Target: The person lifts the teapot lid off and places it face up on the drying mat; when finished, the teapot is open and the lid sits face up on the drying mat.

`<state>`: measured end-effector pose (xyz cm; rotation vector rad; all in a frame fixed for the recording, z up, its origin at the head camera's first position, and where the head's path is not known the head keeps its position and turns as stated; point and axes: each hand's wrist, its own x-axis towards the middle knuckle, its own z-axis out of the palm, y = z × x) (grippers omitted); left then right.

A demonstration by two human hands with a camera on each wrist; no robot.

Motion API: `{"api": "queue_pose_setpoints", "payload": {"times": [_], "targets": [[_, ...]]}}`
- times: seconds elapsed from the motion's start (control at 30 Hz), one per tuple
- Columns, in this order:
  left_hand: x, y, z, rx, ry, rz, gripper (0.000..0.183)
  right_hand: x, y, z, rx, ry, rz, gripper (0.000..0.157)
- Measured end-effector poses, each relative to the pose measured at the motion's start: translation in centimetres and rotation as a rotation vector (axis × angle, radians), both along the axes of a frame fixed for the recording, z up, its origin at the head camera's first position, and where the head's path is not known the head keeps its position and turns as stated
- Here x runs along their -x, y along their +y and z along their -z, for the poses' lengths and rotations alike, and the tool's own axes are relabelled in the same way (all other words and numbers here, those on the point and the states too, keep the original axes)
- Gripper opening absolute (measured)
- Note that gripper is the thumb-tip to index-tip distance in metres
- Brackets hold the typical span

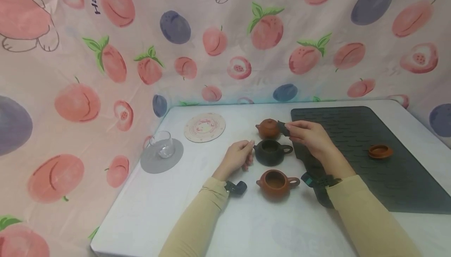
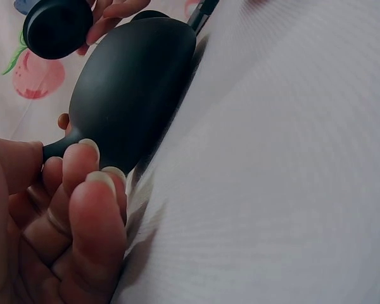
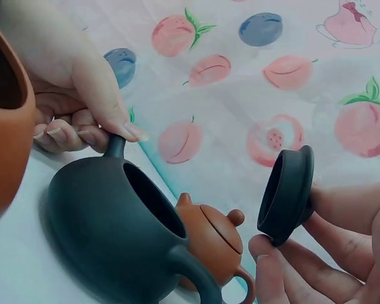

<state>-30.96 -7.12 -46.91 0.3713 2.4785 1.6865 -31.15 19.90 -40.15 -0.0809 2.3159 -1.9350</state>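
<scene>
In the head view a black teapot point(image 1: 268, 158) stands lidless on the white table, its handle to the right. My left hand point(image 1: 237, 156) pinches its spout between thumb and fingers, as the left wrist view also shows. My right hand point(image 1: 312, 138) holds the black lid point(image 3: 290, 193) by its knob, tilted on edge, above and right of the pot's opening. Just behind is a reddish-brown teapot point(image 1: 268, 130) with its lid on. Nearer to me sits another reddish-brown teapot point(image 1: 276, 189), open at the top.
A dark ridged mat point(image 1: 352, 182) covers the table's right side, bearing a small brown lid point(image 1: 380, 152). On the left, a glass cup point(image 1: 165, 149) stands on a grey round mat point(image 1: 155, 166). A round patterned coaster point(image 1: 205, 128) lies behind. Fruit-printed cloth point(image 1: 232, 26) hangs at the back.
</scene>
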Motion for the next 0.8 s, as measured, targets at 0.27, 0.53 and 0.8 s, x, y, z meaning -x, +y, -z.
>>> {"api": "queue_pose_setpoints", "payload": {"times": [0.27, 0.53, 0.8], "targets": [[-0.1, 0.0, -0.1, 0.006, -0.004, 0.006, 0.046, 0.0, 0.2, -0.1, 0.088, -0.063, -0.008, 0.065], [-0.1, 0.1, -0.1, 0.005, -0.003, 0.002, 0.047, 0.4, 0.9, 0.6, 0.333, -0.12, -0.067, 0.043], [-0.2, 0.2, -0.3, 0.013, -0.001, -0.008, 0.046, 0.5, 1.3, 0.5, 0.512, -0.184, -0.114, 0.011]]}}
